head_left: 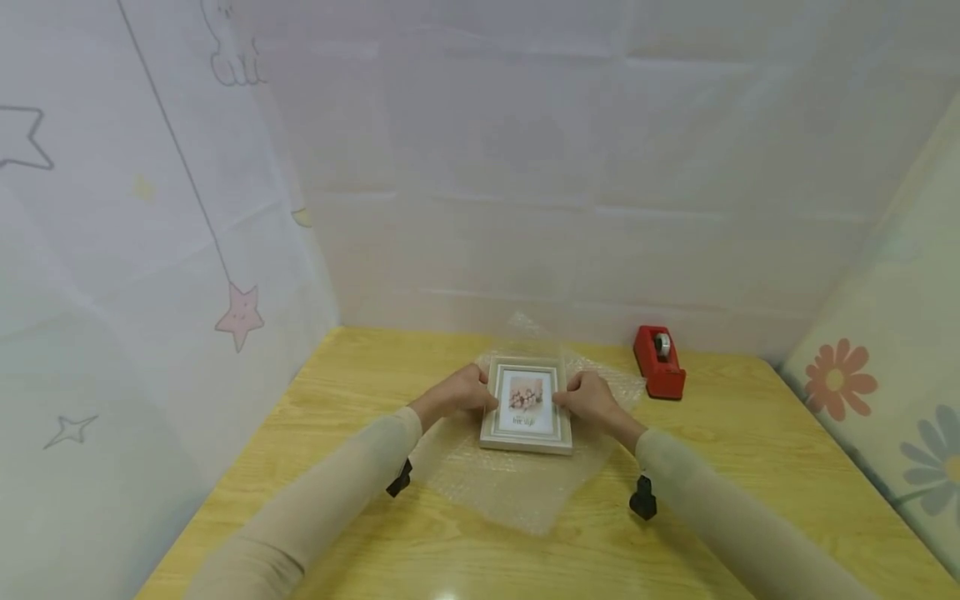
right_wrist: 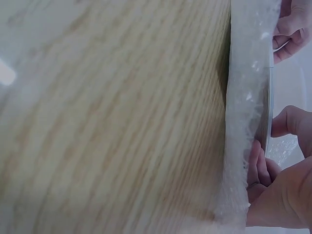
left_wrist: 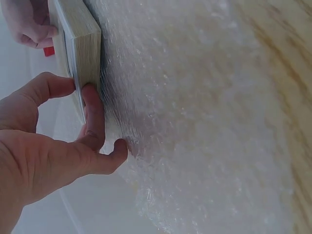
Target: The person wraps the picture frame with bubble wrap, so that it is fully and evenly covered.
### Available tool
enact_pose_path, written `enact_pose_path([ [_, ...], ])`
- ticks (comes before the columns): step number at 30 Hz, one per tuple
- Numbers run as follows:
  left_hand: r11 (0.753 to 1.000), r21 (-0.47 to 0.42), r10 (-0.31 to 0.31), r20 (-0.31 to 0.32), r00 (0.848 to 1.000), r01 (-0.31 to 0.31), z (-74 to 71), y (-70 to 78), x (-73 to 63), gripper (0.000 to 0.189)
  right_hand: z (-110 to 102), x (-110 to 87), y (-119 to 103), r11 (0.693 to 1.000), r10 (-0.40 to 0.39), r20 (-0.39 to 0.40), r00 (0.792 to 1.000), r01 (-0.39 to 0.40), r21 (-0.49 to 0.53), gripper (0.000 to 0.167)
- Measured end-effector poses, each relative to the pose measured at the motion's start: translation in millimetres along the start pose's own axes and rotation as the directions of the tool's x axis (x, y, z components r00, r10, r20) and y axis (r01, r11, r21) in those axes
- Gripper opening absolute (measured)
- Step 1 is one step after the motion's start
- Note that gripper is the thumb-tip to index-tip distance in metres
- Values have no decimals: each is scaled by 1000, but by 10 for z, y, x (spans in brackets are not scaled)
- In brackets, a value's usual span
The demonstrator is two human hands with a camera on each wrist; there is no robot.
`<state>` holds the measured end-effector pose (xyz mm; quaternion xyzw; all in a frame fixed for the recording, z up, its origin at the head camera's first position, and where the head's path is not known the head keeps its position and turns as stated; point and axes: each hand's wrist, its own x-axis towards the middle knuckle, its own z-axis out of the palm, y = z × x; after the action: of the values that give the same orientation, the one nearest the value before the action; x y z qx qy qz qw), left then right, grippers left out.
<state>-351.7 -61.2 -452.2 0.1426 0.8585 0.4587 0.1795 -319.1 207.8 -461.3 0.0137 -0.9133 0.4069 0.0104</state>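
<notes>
A pale picture frame [head_left: 527, 444] with a flower print lies face up on a sheet of bubble wrap [head_left: 517, 492]. On its left side my left hand [head_left: 467, 390] grips the edge, thumb on the front and a finger along the side, as the left wrist view shows on the frame's wooden side [left_wrist: 87, 61]. My right hand [head_left: 592, 397] holds the opposite edge, its thumb on the front face. In the right wrist view the fingers of that right hand [right_wrist: 282, 190] curl beside the frame, close above the bubble wrap [right_wrist: 239, 126].
A red tape dispenser [head_left: 660, 367] with a roll of tape stands at the back right of the wooden table [head_left: 360, 367]. Fabric-like walls [head_left: 525, 183] with printed stars and flowers enclose the table at the back and both sides.
</notes>
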Motion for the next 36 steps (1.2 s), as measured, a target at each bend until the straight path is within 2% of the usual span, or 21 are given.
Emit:
enact_pose_path([
  [1, 1000, -7, 3, 5, 1000, -3, 4, -1, -10, 34, 2, -11, -2, 1000, -1, 0, 1000, 1, -3, 42],
  [8, 999, -43, 18, 56, 998, -16, 19, 9, -71, 42, 34, -14, 60, 1000, -6, 1, 1000, 6, -13, 40],
  [16, 1000, -18, 13, 67, 998, -12, 28, -48, -48, 52, 84, 19, 94, 995, -80, -13, 997, 80, -58, 48],
  [18, 1000, -22, 13, 71, 997, -12, 22, -62, -43, 49, 84, 25, 90, 995, -77, -11, 997, 76, -66, 48],
  [22, 997, -66, 36, 77, 996, -31, 9, -89, -28, 25, 67, 29, 76, 995, -54, -24, 998, 52, -87, 40],
  [23, 996, -78, 41, 80, 996, -35, 8, -95, -25, 29, 58, 26, 70, 995, -52, -26, 998, 49, -92, 37],
  [25, 995, -96, 47, 83, 995, -39, 4, -110, -17, 50, 45, 17, 66, 994, -42, -31, 999, 39, -101, 29],
  [27, 994, -105, 47, 85, 995, -38, -2, -121, -15, 58, 33, 6, 62, 995, -33, -27, 999, 31, -90, 23],
  [30, 994, -107, 42, 84, 996, -33, -20, -134, -17, 59, 22, -15, 62, 999, -21, -21, 1000, 20, -49, 19],
  [36, 992, -114, 60, 85, 995, -50, -38, -166, -13, 56, 27, -37, 85, 1000, 4, -8, 1000, -4, 21, 21],
])
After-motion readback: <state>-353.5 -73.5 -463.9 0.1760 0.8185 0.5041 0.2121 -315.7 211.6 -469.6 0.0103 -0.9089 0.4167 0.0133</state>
